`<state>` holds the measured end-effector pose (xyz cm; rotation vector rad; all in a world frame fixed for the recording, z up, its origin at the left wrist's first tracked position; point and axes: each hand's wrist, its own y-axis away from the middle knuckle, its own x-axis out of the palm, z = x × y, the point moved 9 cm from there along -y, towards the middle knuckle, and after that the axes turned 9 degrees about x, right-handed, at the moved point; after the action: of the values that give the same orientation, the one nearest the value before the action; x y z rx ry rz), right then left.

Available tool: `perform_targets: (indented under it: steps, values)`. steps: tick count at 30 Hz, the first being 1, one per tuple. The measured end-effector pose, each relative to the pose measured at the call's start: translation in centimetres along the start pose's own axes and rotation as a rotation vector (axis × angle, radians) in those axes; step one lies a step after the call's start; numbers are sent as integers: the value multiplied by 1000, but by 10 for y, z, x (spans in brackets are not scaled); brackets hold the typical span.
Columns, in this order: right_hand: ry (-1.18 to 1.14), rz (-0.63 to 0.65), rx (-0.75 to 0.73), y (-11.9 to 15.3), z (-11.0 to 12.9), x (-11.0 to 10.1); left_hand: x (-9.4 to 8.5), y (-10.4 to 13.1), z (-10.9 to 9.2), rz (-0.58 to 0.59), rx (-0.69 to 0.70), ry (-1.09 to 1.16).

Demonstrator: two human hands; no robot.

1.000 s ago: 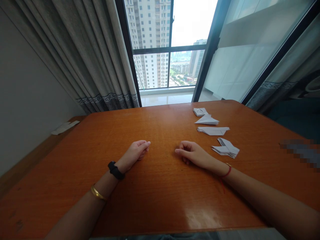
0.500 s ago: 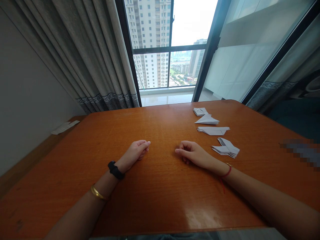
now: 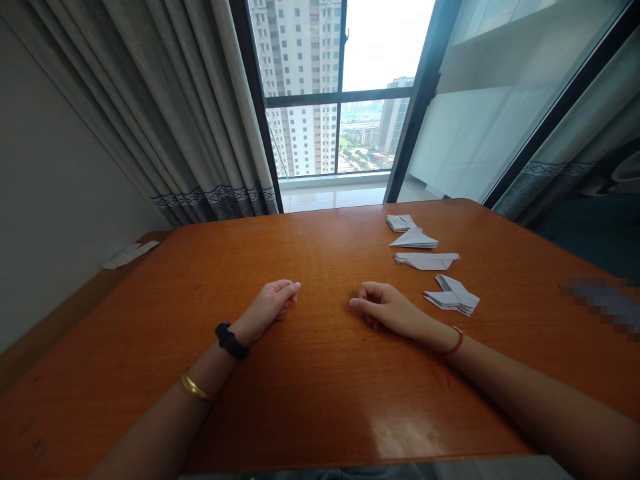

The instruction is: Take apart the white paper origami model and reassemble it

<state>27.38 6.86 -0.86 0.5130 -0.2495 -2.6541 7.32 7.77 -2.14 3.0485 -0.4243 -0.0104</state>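
My left hand (image 3: 275, 300) rests on the orange-brown wooden table (image 3: 310, 387), curled into a loose fist with nothing visible in it. A black watch and a gold bangle circle that arm. To the right, my right hand (image 3: 383, 307) lies on the table with its fingers curled in, also without a visible object. Its wrist wears a red string. Just beyond the right hand is a folded white paper piece (image 3: 455, 295). Farther back lie a long flat folded paper (image 3: 427, 261), a pointed one (image 3: 415, 239) and a small squarish one (image 3: 400, 223), the last two touching.
A pale paper strip (image 3: 131, 255) lies on a ledge at the left wall. Grey curtains (image 3: 200, 133) hang behind the table's left part, beside a window frame (image 3: 340, 99). A blurred patch (image 3: 607, 307) covers something at the right edge.
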Motion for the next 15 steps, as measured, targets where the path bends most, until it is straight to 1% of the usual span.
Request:
perform_targets:
  steps: [15]
  values:
    - [16, 0, -5, 1, 0, 0, 0, -1, 1, 6, -9, 15]
